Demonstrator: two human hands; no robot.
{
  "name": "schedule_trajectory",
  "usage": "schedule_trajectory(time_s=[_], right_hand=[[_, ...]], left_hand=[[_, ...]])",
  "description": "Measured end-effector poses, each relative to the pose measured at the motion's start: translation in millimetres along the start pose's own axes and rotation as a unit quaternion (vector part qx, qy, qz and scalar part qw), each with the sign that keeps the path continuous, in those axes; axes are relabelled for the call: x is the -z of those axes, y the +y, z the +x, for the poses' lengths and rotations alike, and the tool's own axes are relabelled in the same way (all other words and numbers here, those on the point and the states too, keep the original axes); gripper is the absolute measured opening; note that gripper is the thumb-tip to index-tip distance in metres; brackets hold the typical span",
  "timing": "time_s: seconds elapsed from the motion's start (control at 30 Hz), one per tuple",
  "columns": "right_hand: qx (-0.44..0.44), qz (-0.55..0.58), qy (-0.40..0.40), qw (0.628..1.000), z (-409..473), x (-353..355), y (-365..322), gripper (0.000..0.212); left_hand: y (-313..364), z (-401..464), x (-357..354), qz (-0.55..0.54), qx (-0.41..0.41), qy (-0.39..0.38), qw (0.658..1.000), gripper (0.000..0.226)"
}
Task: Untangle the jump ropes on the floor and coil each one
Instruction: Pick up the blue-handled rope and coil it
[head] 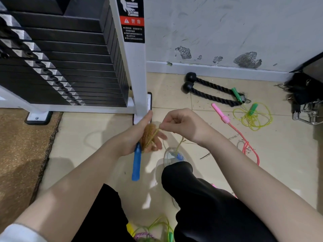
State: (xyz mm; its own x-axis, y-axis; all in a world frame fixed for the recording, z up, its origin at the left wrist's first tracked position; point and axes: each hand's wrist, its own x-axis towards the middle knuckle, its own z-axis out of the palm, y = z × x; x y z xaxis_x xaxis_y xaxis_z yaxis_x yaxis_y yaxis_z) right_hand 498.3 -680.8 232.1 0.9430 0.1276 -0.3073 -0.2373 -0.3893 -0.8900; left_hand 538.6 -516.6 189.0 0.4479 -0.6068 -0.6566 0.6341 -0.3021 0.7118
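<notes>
My left hand point(138, 135) holds a coil of tan cord point(148, 137) wrapped around its fingers, with a blue handle point(136, 163) hanging down from it. My right hand point(181, 124) pinches the same cord just right of the coil; the cord runs down to a second blue handle point(179, 156) near my shoe. On the floor to the right lie a pink-handled rope point(220, 113) and a green-handled yellow rope point(252, 116) in a loose tangle. More yellow and pink cord point(153, 229) lies between my legs at the bottom.
A black weight stack point(70, 63) in a white frame point(138, 75) stands at left. A thick black rope attachment point(209, 91) lies by the wall. Metal gym hardware point(307, 102) sits at far right. A brown mat point(21, 145) covers the left floor.
</notes>
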Motion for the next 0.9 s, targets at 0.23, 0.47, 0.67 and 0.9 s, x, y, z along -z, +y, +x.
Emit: schedule_trajectory(time_s=[0.23, 0.47, 0.67, 0.9], right_hand=[[-0.018, 0.097, 0.068, 0.993, 3.2, -4.0, 11.5, 0.024], [-0.176, -0.025, -0.161, 0.971, -7.4, -13.3, 6.5, 0.026], [-0.043, -0.116, -0.255, 0.959, -9.4, -5.5, -12.7, 0.028], [0.073, -0.026, -0.028, 0.997, -11.1, 4.1, -4.4, 0.011]], left_hand=[[5.4, -0.4, -5.7, -0.147, -0.108, -0.346, 0.92, 0.078], [17.5, -3.7, -7.3, -0.298, -0.229, -0.03, 0.926, 0.046], [13.4, 2.3, 5.5, -0.144, -0.195, 0.164, 0.956, 0.044], [17.1, -12.2, -19.1, 0.129, -0.108, 0.056, 0.984, 0.067]])
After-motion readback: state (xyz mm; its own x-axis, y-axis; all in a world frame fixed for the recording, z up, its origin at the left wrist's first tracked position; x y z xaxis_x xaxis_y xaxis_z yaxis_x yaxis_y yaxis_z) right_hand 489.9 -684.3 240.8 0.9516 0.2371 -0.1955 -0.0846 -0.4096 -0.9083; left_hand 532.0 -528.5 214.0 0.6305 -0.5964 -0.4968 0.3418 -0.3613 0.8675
